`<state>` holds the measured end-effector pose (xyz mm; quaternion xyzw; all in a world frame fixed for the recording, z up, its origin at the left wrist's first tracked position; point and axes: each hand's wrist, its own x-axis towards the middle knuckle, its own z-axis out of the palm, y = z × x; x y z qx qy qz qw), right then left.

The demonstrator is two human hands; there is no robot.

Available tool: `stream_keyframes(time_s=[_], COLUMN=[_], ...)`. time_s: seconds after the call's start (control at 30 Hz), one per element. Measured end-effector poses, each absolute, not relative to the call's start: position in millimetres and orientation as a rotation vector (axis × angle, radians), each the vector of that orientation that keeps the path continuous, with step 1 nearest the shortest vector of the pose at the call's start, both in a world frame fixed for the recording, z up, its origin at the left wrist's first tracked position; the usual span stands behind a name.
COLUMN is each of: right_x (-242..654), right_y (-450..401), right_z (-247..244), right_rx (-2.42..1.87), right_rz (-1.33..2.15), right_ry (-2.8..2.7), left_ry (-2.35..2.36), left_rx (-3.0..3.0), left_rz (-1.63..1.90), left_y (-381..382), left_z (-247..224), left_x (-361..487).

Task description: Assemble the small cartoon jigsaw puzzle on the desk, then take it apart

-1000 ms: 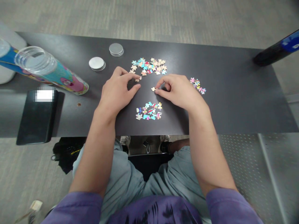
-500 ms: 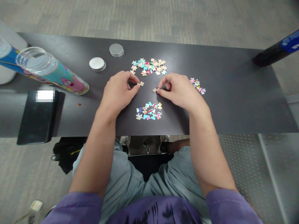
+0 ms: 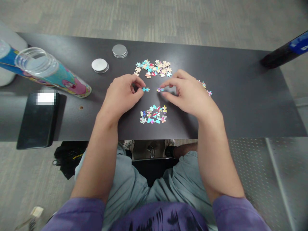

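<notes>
My left hand [image 3: 127, 93] pinches a teal puzzle piece [image 3: 146, 89] at its left end, picture side up, just over the table. Right of it, a purple and yellow puzzle piece [image 3: 159, 90] lies at the fingertips of my right hand [image 3: 185, 91], whose thumb and forefinger are apart. Between my forearms sits a group of colourful pieces [image 3: 154, 115], picture side up. Beyond my hands lies a larger pile of pieces [image 3: 154, 68], several showing plain beige backs. A small pile [image 3: 209, 92] is partly hidden behind my right hand.
Stacked metal discs [image 3: 119, 50] and white discs [image 3: 99, 65] lie at the back left. A clear-topped cartoon tube [image 3: 69, 84] and a black phone-like object [image 3: 37, 120] are at the left. A dark blue cylinder [image 3: 286, 51] stands at the far right of the dark table [image 3: 245, 96].
Both held pieces have turned from beige backs to coloured faces. My right thumb and forefinger have spread from their piece, and that hand covers more of the small right pile.
</notes>
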<state>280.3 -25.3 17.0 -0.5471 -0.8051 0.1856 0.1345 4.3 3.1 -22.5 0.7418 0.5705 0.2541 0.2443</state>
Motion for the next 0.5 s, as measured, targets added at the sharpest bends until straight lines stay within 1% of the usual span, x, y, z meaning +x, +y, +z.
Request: stream_keyframes(time_s=[0.2,0.5], right_x=[240.7,199.7], right_y=[-60.0,-79.3], right_z=[22.2,-5.6], right_rx=[-1.614,-1.664], right_rz=[0.340,0.325], right_ry=[-2.485,-2.360], left_ry=[1.494,1.611], left_rx=[1.939,1.961], left_rz=[0.766,0.821], left_y=[2.3,4.3], left_z=[-24.6,-20.5], left_x=[6.0,4.1])
